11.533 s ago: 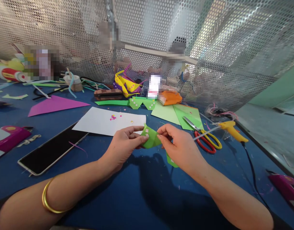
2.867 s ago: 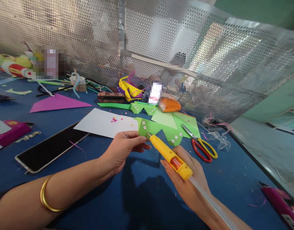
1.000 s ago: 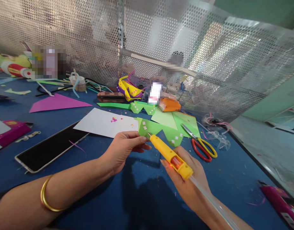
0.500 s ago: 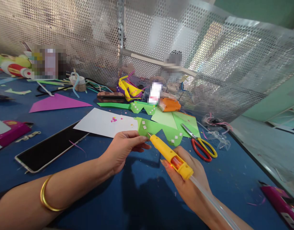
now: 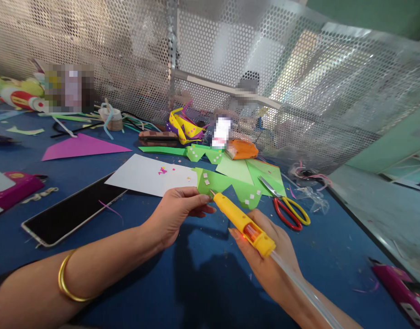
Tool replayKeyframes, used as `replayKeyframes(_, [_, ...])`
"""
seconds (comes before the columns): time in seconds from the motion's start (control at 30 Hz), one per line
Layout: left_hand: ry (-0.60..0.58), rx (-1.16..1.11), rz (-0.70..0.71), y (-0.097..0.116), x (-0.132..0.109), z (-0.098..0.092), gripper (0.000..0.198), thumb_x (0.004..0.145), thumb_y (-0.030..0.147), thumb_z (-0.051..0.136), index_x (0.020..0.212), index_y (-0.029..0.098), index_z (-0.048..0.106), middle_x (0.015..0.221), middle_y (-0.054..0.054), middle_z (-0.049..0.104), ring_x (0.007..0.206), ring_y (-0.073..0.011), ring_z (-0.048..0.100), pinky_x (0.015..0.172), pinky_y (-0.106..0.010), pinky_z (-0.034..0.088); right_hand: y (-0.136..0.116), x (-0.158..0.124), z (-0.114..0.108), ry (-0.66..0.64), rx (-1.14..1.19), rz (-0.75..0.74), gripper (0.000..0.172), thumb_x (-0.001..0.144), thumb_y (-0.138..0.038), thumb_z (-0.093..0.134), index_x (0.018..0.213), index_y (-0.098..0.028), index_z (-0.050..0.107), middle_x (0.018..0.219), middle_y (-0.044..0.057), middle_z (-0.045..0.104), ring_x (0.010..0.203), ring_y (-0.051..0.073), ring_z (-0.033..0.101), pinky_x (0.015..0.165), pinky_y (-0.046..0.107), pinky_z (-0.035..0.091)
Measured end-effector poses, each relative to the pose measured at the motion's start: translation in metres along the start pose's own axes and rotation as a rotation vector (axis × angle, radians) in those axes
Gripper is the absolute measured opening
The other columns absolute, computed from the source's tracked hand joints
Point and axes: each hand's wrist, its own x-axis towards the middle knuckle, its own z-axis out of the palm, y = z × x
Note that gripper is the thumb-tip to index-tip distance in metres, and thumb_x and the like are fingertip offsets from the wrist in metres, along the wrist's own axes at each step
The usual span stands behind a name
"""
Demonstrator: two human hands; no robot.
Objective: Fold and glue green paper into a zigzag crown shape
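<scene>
Between the thumb and fingers of my left hand (image 5: 186, 205) is the left edge of a green paper mask (image 5: 220, 180), with small white squares stuck on it. My right hand (image 5: 275, 246) is wrapped around a yellow hot glue pen (image 5: 237, 217), which has a clear glue stick (image 5: 304, 290) running out of its back and a small red light glowing. The pen's metal tip meets the paper beside my left fingertips; whether it touches is unclear. Just left of the mask lies a white sheet (image 5: 144, 176) carrying pink and yellow paper bits (image 5: 162, 170).
Scissors (image 5: 288, 210) with red and yellow handles lie to the right. A dark phone (image 5: 73, 210) rests at left near purple paper (image 5: 83, 148). Behind are a smaller green mask (image 5: 205, 154), a yellow-purple paper piece (image 5: 184, 128), a pencil case (image 5: 158, 138) and a perforated metal screen (image 5: 223, 50).
Hardly anything differs. The glue pen's tip has shifted very slightly left along the green mask; my left hand keeps its place.
</scene>
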Motion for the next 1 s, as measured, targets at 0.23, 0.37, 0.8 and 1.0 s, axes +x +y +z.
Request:
replayKeyframes(0.23, [-0.003,-0.002,-0.004,0.0,-0.0009,0.0001,0.009,0.069,0.025,0.077,0.067,0.016,0.074,0.064,-0.001,0.071,0.063,-0.0115,0.067,0.06,-0.019,0.048,0.0,-0.0013,-0.0003,-0.003,0.008,-0.001,0.025,0.093,-0.041,0.052,0.078,-0.022,0.047,0.062,-0.004,0.053,0.05,0.011,0.051,0.046,0.022,0.035])
replayKeyframes(0.37, [-0.003,-0.004,-0.008,0.0002,-0.001,-0.0002,0.01,0.069,0.025,0.077,0.067,0.016,0.074,0.063,-0.001,0.071,0.063,-0.0115,0.067,0.06,-0.019,0.048,0.0,-0.0004,0.0,0.002,0.01,-0.01,0.023,0.093,-0.04,0.052,0.078,-0.022,0.047,0.063,-0.003,0.054,0.049,0.011,0.05,0.046,0.022,0.034])
replayKeyframes(0.8, [0.006,-0.01,-0.005,0.0009,-0.001,-0.0002,0.01,0.069,0.026,0.078,0.069,0.016,0.075,0.068,-0.002,0.072,0.064,-0.0122,0.066,0.061,-0.021,0.047,-0.0003,0.0012,-0.0004,-0.024,0.02,-0.009,0.025,0.093,-0.042,0.052,0.078,-0.022,0.047,0.065,-0.003,0.055,0.05,0.012,0.051,0.045,0.023,0.033])
replayKeyframes(1.0, [-0.002,0.004,-0.007,0.0005,-0.0009,0.0002,0.01,0.07,0.026,0.077,0.068,0.016,0.074,0.065,-0.002,0.072,0.064,-0.0121,0.066,0.062,-0.02,0.047,-0.0006,0.0016,-0.0015,0.006,0.034,-0.029,0.023,0.092,-0.04,0.053,0.079,-0.022,0.048,0.065,-0.003,0.055,0.052,0.012,0.054,0.046,0.023,0.035])
